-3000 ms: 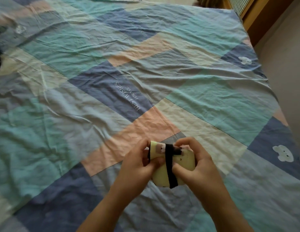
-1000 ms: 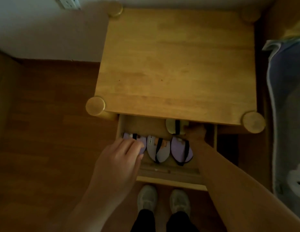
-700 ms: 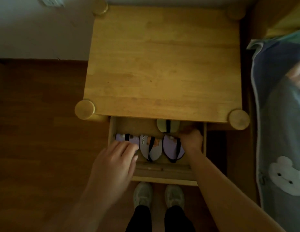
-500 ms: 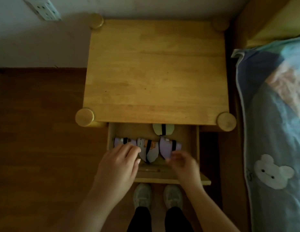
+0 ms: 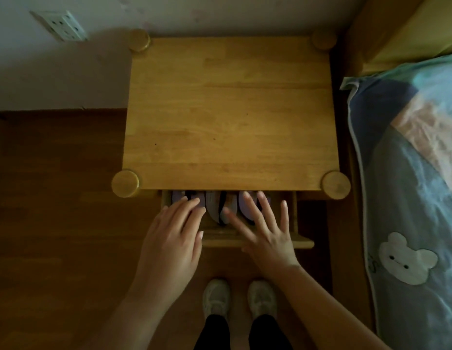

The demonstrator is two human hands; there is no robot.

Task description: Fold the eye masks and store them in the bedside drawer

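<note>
Both hands flat, palms down, over the front of the bedside drawer (image 5: 304, 242). Left hand (image 5: 173, 238): fingers together, extended, holding nothing, tips over the leftmost eye mask (image 5: 178, 197). Right hand (image 5: 266, 233): fingers spread wide apart, empty, tips reaching over the rightmost folded mask (image 5: 245, 210). Drawer is only partly out from under the table (image 5: 230, 114); just a narrow strip of its inside shows ahead of my fingertips. Three folded eye masks sit in a row in that strip, purple-grey, the middle one (image 5: 214, 207) showing between my two hands with a dark strap across it. Can't tell if either hand actually touches the masks or the drawer front, too dim and the view is straight down. Anything deeper in the drawer is hidden under the tabletop. Table top is bare light wood with round corner posts. Bed (image 5: 411, 198) with patchwork cover and a bear patch is well to the right of my right hand. Wall socket (image 5: 59, 25) far ahead-left of my left hand. My shoes (image 5: 241, 299) are below the hands on the wood floor (image 5: 55, 223).
</note>
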